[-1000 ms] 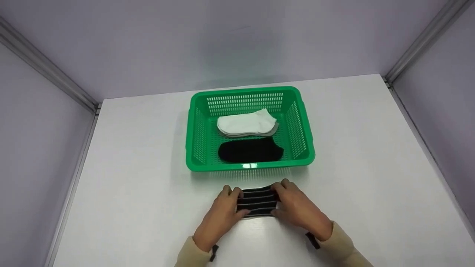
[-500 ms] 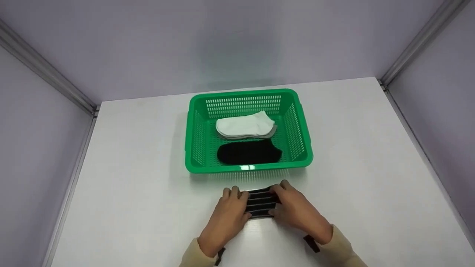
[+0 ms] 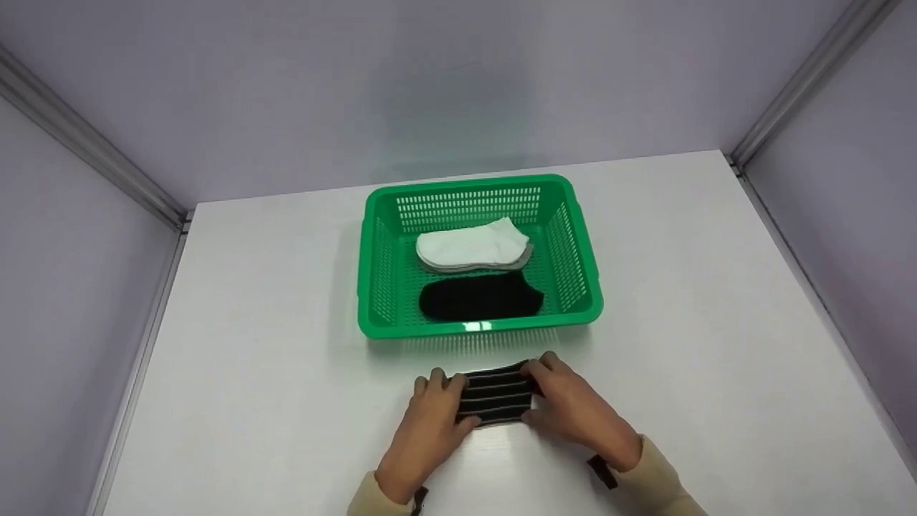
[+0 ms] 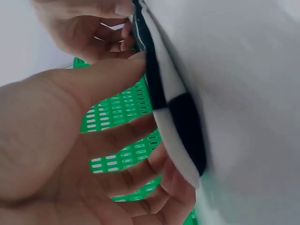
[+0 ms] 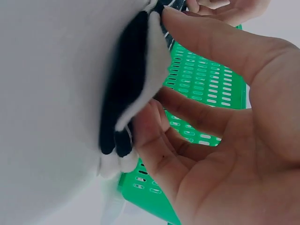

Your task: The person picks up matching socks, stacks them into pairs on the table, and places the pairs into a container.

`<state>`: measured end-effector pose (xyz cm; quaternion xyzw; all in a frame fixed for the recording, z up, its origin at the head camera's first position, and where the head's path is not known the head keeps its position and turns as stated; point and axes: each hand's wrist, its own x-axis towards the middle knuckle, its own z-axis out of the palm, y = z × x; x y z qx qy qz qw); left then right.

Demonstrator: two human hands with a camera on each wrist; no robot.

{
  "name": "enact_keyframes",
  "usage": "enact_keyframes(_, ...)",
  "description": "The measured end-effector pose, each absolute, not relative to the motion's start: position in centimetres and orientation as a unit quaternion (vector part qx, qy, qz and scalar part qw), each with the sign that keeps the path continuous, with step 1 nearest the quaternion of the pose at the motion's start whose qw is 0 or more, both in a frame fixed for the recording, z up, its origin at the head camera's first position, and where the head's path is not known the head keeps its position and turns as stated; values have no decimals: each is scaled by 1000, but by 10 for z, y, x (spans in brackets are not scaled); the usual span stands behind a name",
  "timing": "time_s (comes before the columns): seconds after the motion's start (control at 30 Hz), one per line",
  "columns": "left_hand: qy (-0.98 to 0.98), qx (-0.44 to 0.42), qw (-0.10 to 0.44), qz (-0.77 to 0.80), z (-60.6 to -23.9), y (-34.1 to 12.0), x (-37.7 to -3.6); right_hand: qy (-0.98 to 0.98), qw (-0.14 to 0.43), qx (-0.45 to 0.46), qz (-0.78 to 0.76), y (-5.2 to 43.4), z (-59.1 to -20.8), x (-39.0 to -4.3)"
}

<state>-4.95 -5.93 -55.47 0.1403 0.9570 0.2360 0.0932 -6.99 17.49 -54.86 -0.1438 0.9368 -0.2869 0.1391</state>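
Note:
A dark sock with thin pale stripes [image 3: 496, 394] lies flat between my two hands, just in front of the green basket [image 3: 478, 327]. My left hand [image 3: 428, 423] grips its left end, thumb at the near edge and fingers at the far edge. At the right end, my right hand [image 3: 573, 405] holds it the same way. In the left wrist view, the sock's end [image 4: 187, 126] shows dark and white patches in layers beside the fingers. More layered dark and white fabric [image 5: 126, 70] appears by the right thumb and fingers. The fingers cover both ends from above.
Inside the basket lie white socks [image 3: 469, 245] with a grey edge beneath, and black socks [image 3: 480, 297] nearer me. The white table [image 3: 251, 322] is bounded by a back wall [image 3: 458, 86] and side walls with metal rails.
My left hand slid right along the striped sock, then back left, baring more stripes again. The right hand stays in nearly the same place. The head view has tilted slightly.

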Motion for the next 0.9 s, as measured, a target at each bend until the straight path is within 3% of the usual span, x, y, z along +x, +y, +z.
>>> enact_keyframes(0.33,945,109,135,276,-555,-65,-45,937,155,-126,-286,175,-549,-69)
enact_keyframes(0.5,951,138,98,258,-554,-70,-44,940,150,-114,-285,179,-544,-70)
enact_keyframes(0.7,960,110,65,248,-555,-75,-47,954,86,-85,-273,187,-544,-70)
enact_keyframes(0.9,960,91,87,250,-556,-74,-49,953,129,-63,-267,192,-550,-73)
